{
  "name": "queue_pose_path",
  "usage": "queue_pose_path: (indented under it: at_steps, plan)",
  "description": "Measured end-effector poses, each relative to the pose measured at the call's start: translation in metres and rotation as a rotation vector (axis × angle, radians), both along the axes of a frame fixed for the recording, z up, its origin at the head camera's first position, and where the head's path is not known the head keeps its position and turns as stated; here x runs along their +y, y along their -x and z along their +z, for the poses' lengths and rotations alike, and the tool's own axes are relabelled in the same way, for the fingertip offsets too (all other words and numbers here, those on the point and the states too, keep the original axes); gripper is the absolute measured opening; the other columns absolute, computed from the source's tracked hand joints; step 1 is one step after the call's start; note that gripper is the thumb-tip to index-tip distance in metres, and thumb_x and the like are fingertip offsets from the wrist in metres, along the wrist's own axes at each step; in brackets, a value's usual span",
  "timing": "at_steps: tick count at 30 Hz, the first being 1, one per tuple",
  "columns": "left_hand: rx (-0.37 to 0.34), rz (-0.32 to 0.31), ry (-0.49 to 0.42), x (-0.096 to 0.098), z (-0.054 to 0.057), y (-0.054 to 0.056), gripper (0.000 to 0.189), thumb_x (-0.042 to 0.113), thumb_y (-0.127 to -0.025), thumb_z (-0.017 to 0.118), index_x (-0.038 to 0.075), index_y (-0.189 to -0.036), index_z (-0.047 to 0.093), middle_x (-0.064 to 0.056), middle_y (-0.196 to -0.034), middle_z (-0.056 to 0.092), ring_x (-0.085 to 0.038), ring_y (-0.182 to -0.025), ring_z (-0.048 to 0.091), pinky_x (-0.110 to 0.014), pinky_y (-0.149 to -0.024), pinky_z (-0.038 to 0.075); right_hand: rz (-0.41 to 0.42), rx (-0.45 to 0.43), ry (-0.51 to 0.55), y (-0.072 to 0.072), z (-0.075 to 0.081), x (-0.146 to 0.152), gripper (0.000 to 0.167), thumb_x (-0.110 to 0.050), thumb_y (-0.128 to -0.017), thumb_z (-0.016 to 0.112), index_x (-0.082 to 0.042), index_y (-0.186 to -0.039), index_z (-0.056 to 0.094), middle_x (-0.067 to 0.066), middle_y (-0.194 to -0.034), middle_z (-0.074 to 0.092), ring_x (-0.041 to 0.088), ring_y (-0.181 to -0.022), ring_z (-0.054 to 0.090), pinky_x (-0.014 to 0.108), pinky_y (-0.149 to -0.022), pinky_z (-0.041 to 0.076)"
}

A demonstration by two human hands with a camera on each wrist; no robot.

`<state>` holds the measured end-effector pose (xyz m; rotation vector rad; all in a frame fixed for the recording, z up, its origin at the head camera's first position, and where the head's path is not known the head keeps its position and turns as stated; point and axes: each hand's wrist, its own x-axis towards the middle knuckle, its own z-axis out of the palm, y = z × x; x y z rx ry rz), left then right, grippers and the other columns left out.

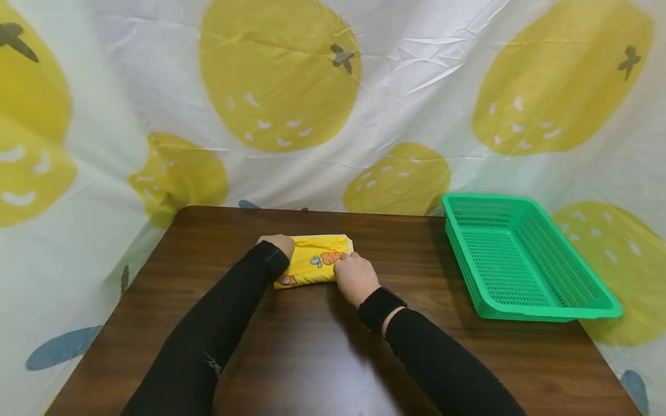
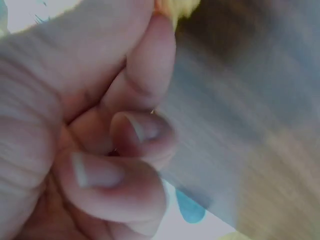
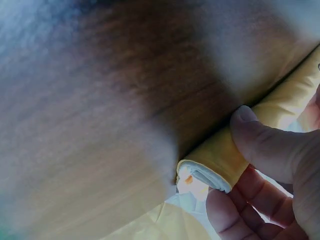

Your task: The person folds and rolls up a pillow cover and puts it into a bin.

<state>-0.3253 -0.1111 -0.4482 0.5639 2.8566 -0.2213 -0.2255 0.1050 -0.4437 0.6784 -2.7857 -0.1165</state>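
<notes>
Black sleeves (image 1: 200, 335) are noted nearest, beyond which the yellow cloth (image 1: 314, 257) is found on the bench (image 1: 291, 352), already folded into layers, its sides pinched by the left grip (image 1: 281, 244) and right grip (image 1: 356, 279), release not yet made, further folding undetermined.

Yellow printed cloth (image 1: 307, 248), lying oblong and slightly rumpled on the brown wooden table (image 1: 291, 346), just toward 7 o'clock from the middle of the head view. Bears an orange carrot (image 1: 330, 257) with blue-grey leaves (image 1: 316, 262) at 3 o'clock, a reddish-brown print (image 1: 287, 280) at 8. Shows pale edging (image 1: 350, 245) at 2. Gripped near 10 and 4 o'clock. In the right wrist view, rolled along one edge from 5 o'clock to 2, with pale layers (image 3: 205, 174) at the 5 o'clock end.
</notes>
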Motion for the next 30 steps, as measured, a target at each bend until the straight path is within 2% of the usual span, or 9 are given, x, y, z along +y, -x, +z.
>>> queue_pose_path:
  at_steps: [3, 4, 8, 11, 14, 17, 21, 26, 30]
  plan:
    - [0.08, 0.034, -0.053, -0.003, 0.004, -0.022, 0.034, 0.03, -0.075, 0.092, 0.009, -0.096, 0.075, -0.005, -0.088, 0.068, -0.021, -0.079, 0.06, -0.045, -0.072, 0.059, 0.005, -0.003, -0.01, 0.0, 0.001, -0.004, 0.016, -0.005, -0.099, 0.069, -0.006, -0.09, 0.082, 0.01, -0.093, 0.077, 0.027, -0.082, 0.07, 0.043, -0.072, 0.063]
    - [0.106, 0.05, -0.066, 0.001, 0.018, -0.041, 0.029, 0.025, -0.078, 0.091, 0.008, -0.095, 0.076, -0.006, -0.087, 0.069, -0.021, -0.077, 0.061, -0.046, -0.072, 0.06, 0.007, -0.001, -0.021, 0.0, 0.002, -0.005, 0.016, -0.006, -0.1, 0.069, -0.005, -0.09, 0.082, 0.01, -0.093, 0.077, 0.027, -0.083, 0.07, 0.043, -0.072, 0.063]
    - [0.271, 0.001, -0.1, 0.002, 0.014, -0.082, 0.021, 0.025, -0.087, 0.088, 0.006, -0.09, 0.078, -0.008, -0.081, 0.072, -0.025, -0.077, 0.068, -0.047, -0.07, 0.062, 0.04, 0.03, -0.085, -0.002, 0.002, -0.008, 0.017, -0.008, -0.1, 0.07, -0.006, -0.089, 0.082, 0.01, -0.087, 0.077, 0.026, -0.079, 0.071, 0.042, -0.069, 0.062]
    - [0.33, -0.03, -0.103, 0.004, 0.009, -0.109, 0.02, 0.022, -0.095, 0.079, 0.003, -0.09, 0.081, -0.013, -0.083, 0.075, -0.03, -0.08, 0.068, -0.047, -0.065, 0.063, 0.065, 0.053, -0.136, -0.003, 0.001, -0.011, 0.016, -0.01, -0.099, 0.072, -0.006, -0.087, 0.082, 0.009, -0.083, 0.077, 0.025, -0.076, 0.07, 0.04, -0.069, 0.061]
    - [0.351, 0.009, -0.104, 0.003, 0.003, -0.125, 0.026, 0.03, -0.095, 0.081, 0.004, -0.095, 0.083, -0.015, -0.089, 0.074, -0.029, -0.084, 0.064, -0.045, -0.064, 0.062, 0.066, 0.053, -0.144, -0.001, -0.002, -0.015, 0.016, -0.01, -0.099, 0.072, -0.006, -0.087, 0.083, 0.009, -0.085, 0.079, 0.026, -0.08, 0.069, 0.039, -0.076, 0.059]
    - [0.35, 0.087, -0.116, 0.005, 0.001, -0.127, 0.038, 0.045, -0.09, 0.084, 0.008, -0.099, 0.084, -0.014, -0.093, 0.073, -0.028, -0.087, 0.062, -0.044, -0.066, 0.061, 0.053, 0.007, -0.122, 0.003, -0.002, -0.015, 0.016, -0.009, -0.098, 0.071, -0.004, -0.087, 0.082, 0.011, -0.086, 0.079, 0.027, -0.082, 0.068, 0.041, -0.078, 0.059]
    - [0.324, 0.143, -0.125, 0.005, -0.001, -0.119, 0.044, 0.053, -0.09, 0.082, 0.01, -0.1, 0.084, -0.012, -0.094, 0.073, -0.027, -0.088, 0.065, -0.045, -0.071, 0.062, 0.034, -0.143, -0.048, 0.013, 0.003, -0.011, 0.01, -0.009, -0.093, 0.074, -0.002, -0.087, 0.078, 0.014, -0.086, 0.077, 0.031, -0.081, 0.073, 0.047, -0.075, 0.062]
    - [0.304, 0.161, -0.197, 0.002, -0.002, -0.113, 0.037, 0.048, -0.085, 0.089, 0.013, -0.095, 0.084, -0.005, -0.089, 0.076, -0.025, -0.084, 0.066, -0.043, -0.073, 0.062, 0.026, -0.336, 0.08, 0.028, 0.008, -0.002, 0.006, -0.006, -0.093, 0.072, -0.005, -0.09, 0.077, 0.009, -0.085, 0.073, 0.026, -0.079, 0.067, 0.046, -0.081, 0.059]
    - [0.293, 0.155, -0.205, 0.002, -0.001, -0.111, 0.031, 0.039, -0.087, 0.089, 0.012, -0.101, 0.084, -0.005, -0.092, 0.078, -0.025, -0.084, 0.066, -0.041, -0.074, 0.062, 0.075, -0.396, 0.144, 0.034, 0.009, 0.007, 0.007, -0.008, -0.096, 0.071, -0.007, -0.092, 0.077, 0.005, -0.084, 0.07, 0.021, -0.075, 0.059, 0.041, -0.081, 0.055]
